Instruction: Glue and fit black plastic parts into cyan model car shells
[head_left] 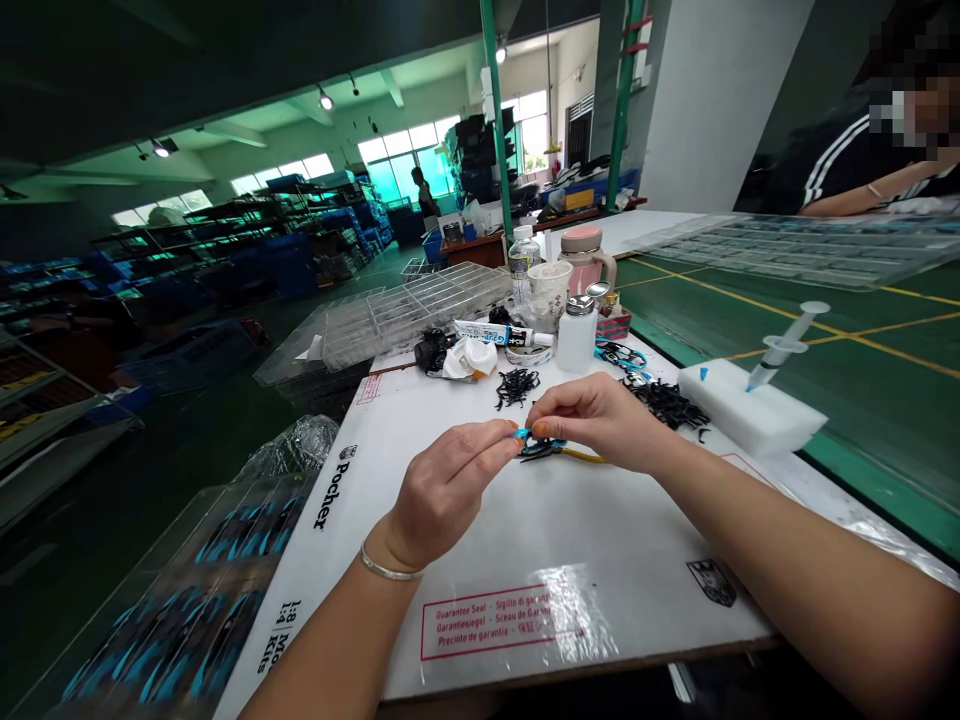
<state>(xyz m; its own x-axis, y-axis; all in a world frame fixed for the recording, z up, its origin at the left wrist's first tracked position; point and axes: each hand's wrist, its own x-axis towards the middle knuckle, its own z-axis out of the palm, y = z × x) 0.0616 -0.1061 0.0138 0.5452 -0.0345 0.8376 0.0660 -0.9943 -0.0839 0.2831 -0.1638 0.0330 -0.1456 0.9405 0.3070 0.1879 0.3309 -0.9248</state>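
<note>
My left hand (450, 490) and my right hand (600, 420) meet above a white cardboard sheet (525, 540). Both pinch a small blue-and-black plastic part (534, 443) between thumb and fingertips. A thin yellow-handled tool (581, 456) lies under my right hand; whether the hand grips it is unclear. A silver bangle sits on my left wrist. Two heaps of small black parts lie just beyond my hands, one (516, 386) ahead and one (667, 402) to the right.
Behind the heaps stand a glue tube (502, 335), a white bottle (577, 333), cups and a pink jug (585, 255). A white foam block (750, 405) holds a syringe (784, 347). Clear trays (405, 315) lie at the back left. Another person's arm (870, 195) rests at the far right.
</note>
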